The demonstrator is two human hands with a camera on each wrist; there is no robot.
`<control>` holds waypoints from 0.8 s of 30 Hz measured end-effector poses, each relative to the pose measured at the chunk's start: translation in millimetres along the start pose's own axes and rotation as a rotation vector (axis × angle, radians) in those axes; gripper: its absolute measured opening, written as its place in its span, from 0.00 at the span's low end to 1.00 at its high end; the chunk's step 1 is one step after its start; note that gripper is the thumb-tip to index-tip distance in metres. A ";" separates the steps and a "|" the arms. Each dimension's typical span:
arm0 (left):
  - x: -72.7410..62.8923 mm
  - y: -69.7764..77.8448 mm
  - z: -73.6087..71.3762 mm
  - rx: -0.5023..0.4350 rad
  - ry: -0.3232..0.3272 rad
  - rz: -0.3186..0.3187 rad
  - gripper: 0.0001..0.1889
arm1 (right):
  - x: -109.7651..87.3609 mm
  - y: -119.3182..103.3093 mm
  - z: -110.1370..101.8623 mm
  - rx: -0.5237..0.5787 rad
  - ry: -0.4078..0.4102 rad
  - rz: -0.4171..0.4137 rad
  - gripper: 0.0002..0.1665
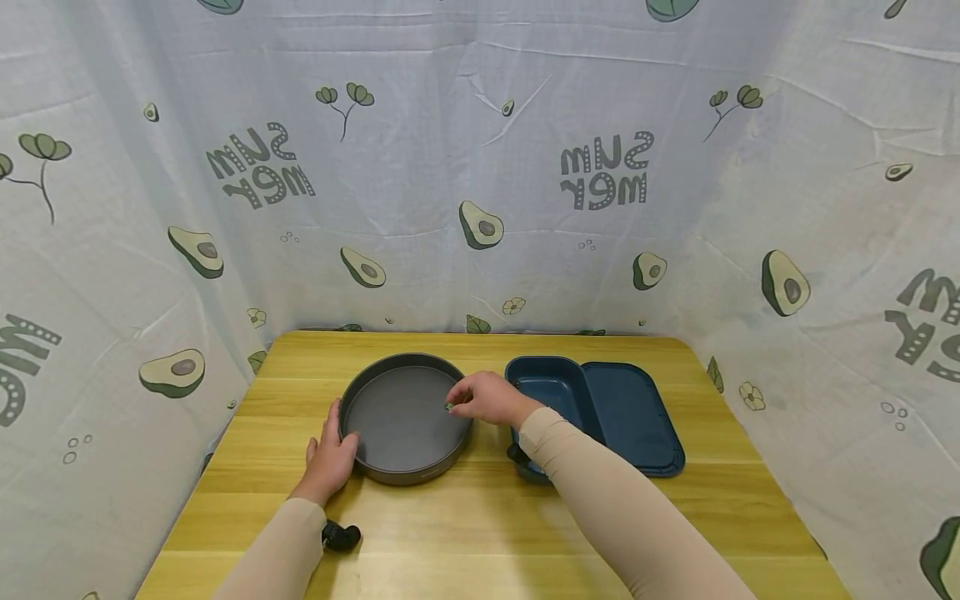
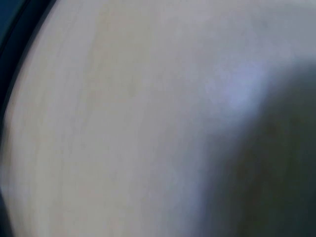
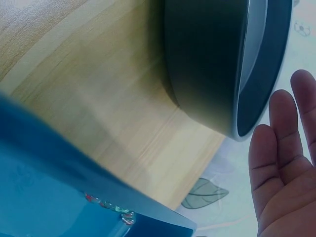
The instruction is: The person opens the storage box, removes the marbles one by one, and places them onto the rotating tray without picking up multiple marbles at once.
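Note:
My left hand (image 1: 330, 460) holds the near-left rim of a round dark grey cake pan (image 1: 408, 479), with the thumb over the edge and the fingers along the outer wall. Above the pan's right side, my right hand (image 1: 487, 397) pinches a small green glass marble (image 1: 449, 407) between thumb and fingertip. To the right stands a blue rectangular container (image 1: 551, 362). In the right wrist view, several small clear marbles (image 3: 109, 205) with coloured streaks lie along its inner wall. That view shows the right hand's other fingers (image 3: 266, 163) extended beside the pan; the marble is out of sight there.
A flat blue lid or tray (image 1: 633, 417) lies against the container's right side. Black wrist gear (image 1: 342, 537) sits below the left hand. Everything is on a light wooden table (image 1: 420, 542), with a printed cloth (image 1: 420, 167) hanging around its back and sides.

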State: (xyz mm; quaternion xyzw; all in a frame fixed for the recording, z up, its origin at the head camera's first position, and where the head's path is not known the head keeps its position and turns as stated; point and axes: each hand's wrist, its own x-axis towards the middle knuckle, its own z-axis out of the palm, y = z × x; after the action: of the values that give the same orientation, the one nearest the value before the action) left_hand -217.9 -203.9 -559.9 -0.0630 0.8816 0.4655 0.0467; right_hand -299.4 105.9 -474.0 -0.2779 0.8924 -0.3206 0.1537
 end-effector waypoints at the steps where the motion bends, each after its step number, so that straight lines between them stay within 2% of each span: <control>1: 0.0 0.0 0.2 -0.001 -0.001 0.000 0.40 | -0.1 0.8 0.4 -0.001 -0.001 -0.001 0.07; 9: 0.7 -1.9 2.6 -0.006 -0.007 0.004 0.40 | -3.6 3.1 0.2 -0.004 -0.008 -0.006 0.15; 12: 1.3 -3.1 3.4 -0.006 -0.011 0.001 0.40 | -8.1 4.2 -4.3 -0.012 -0.011 0.017 0.17; 18: 1.8 -4.6 2.7 -0.005 -0.022 -0.010 0.40 | -21.5 16.3 -25.2 -0.075 -0.031 0.055 0.14; 24: 2.5 -4.7 1.1 -0.002 -0.010 0.003 0.40 | -40.2 35.1 -47.2 -0.131 -0.113 0.059 0.12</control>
State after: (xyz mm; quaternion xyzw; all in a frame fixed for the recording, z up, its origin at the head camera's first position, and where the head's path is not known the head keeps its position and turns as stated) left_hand -219.6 -205.8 -564.7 -0.0596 0.8809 0.4668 0.0505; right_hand -302.7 175.2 -457.9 -0.2785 0.9092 -0.2408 0.1945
